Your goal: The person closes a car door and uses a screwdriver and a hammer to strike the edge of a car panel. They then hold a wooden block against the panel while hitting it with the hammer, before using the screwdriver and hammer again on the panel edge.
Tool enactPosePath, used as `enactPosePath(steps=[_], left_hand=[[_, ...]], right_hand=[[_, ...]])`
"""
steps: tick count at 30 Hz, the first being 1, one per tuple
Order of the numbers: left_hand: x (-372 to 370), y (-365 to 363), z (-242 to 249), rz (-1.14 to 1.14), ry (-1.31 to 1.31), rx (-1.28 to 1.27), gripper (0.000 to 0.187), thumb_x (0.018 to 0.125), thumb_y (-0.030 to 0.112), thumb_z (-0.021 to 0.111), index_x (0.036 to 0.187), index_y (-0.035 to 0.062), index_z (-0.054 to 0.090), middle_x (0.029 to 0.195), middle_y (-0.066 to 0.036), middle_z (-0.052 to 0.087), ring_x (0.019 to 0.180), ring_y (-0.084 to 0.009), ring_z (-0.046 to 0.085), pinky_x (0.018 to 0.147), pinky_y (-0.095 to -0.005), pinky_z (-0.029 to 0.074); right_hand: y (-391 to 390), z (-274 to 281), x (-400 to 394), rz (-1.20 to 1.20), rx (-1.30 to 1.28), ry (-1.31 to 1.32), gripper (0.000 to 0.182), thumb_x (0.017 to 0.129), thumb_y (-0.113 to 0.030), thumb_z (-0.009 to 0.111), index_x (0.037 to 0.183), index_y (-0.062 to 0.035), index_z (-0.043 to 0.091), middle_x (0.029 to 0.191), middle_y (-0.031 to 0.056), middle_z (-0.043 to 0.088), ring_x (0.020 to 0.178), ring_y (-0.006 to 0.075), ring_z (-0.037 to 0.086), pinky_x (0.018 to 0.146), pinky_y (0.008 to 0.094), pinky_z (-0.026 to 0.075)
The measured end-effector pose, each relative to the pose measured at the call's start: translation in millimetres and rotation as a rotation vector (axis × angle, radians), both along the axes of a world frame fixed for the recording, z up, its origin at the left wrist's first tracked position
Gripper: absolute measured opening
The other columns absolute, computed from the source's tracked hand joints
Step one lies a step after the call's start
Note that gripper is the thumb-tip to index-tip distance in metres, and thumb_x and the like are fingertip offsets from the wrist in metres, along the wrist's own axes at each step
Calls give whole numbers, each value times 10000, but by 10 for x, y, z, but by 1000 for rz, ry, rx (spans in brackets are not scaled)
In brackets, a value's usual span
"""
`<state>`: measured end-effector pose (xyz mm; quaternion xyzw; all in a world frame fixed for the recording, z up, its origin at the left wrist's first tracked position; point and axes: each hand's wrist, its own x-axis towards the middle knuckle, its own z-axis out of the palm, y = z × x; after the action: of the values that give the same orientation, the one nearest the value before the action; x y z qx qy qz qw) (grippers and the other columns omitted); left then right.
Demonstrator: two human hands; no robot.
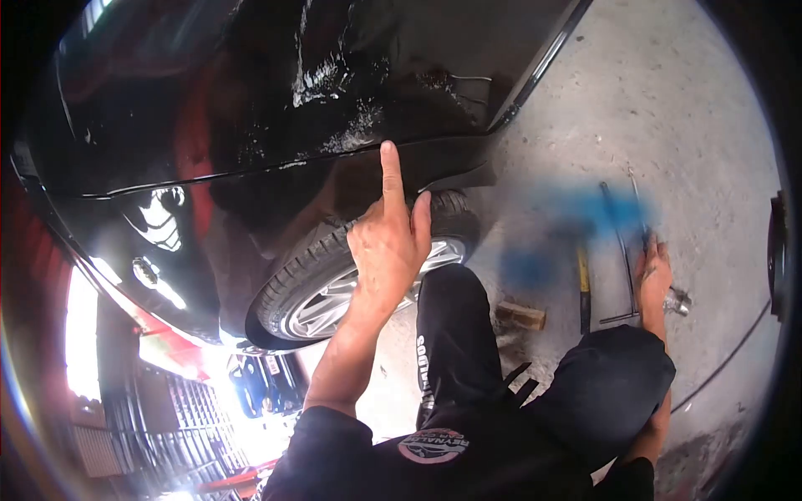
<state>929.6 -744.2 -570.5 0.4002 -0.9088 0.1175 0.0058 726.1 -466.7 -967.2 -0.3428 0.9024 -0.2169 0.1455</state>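
Observation:
My left hand [388, 225] is raised in front of the black car panel [276, 108], index finger stretched out and thumb apart, holding nothing. Its fingertip is at the panel's lower edge, just below a patch of scraped, whitish paint [355, 129]. Over on the right, my right hand [653, 271] is low over the concrete floor, its fingers closed round the lower part of a thin metal rod [637, 196]. A dark T-shaped bar [622, 250] lies beside it on the left.
Left of the bar lies a hammer [583, 280] with a yellow and black handle. A wooden block [520, 316] is near my knees. The car wheel [334, 301] stands below the panel. A metal cup-like part [681, 301] and a cable [727, 359] are at the right.

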Motion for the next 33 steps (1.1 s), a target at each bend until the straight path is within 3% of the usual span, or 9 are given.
enactPosePath(steps=[4,9,22,25,27,28,30,32,33], left_hand=[[20,-51,-91,-34,22,-36,849,953,205,737,1642,-2,286,623,-108,604,488,-290,604,497,-424,505],[-35,-62,-97,-32,-175,-1,823,964,214,721,1660,90,300,639,-117,624,521,-298,640,520,-438,520],[-52,-176,-549,-19,20,55,817,958,174,699,1660,104,286,578,-105,638,526,-318,665,569,-435,529],[-87,-189,-638,-23,246,377,593,964,232,705,1524,131,536,683,-184,664,640,-378,690,644,-431,547],[125,-144,-1047,-116,359,556,553,970,268,704,1486,116,574,784,-232,681,709,-359,710,674,-424,553],[183,5,-1170,-129,315,613,532,1001,275,675,1488,91,567,853,-226,711,741,-322,723,695,-418,559],[234,370,-1435,-151,304,675,514,1031,282,647,1490,67,561,922,-219,741,774,-284,735,715,-411,565],[210,599,-1715,50,764,1208,454,1100,265,550,1475,11,563,1037,-150,769,838,-206,726,750,-367,572],[141,624,-1647,25,798,1221,454,1100,265,550,1475,11,563,1037,-150,769,838,-206,726,750,-367,572]], right_hand=[[-42,60,-44,42,-46,85,544,945,-69,643,1484,-74,569,1178,223,651,988,413,685,825,478,581],[-66,163,-137,69,-28,-88,563,944,-72,650,1499,-87,555,1178,183,645,1018,380,691,821,467,591],[-28,243,-226,225,148,-49,609,922,-75,660,1515,-43,520,1243,195,659,1046,368,701,858,452,596],[-71,327,-186,148,132,-140,580,915,-94,655,1476,2,542,1152,234,685,1007,381,711,836,435,584],[-91,584,52,82,-284,-356,537,920,-128,659,1425,32,570,1010,198,707,901,297,710,775,387,559],[-229,1216,227,-154,-235,-835,511,941,-175,657,1393,51,581,969,128,700,853,184,645,751,334,523],[-284,1281,545,-84,-552,-928,514,985,-234,689,1413,28,577,954,49,654,849,133,587,758,302,506],[-496,1858,690,159,-508,-839,498,999,-188,689,1434,16,558,935,40,653,812,122,608,721,287,510],[-610,1958,741,244,-539,-978,496,1007,-137,657,1464,4,527,897,48,646,749,119,618,673,280,505]])
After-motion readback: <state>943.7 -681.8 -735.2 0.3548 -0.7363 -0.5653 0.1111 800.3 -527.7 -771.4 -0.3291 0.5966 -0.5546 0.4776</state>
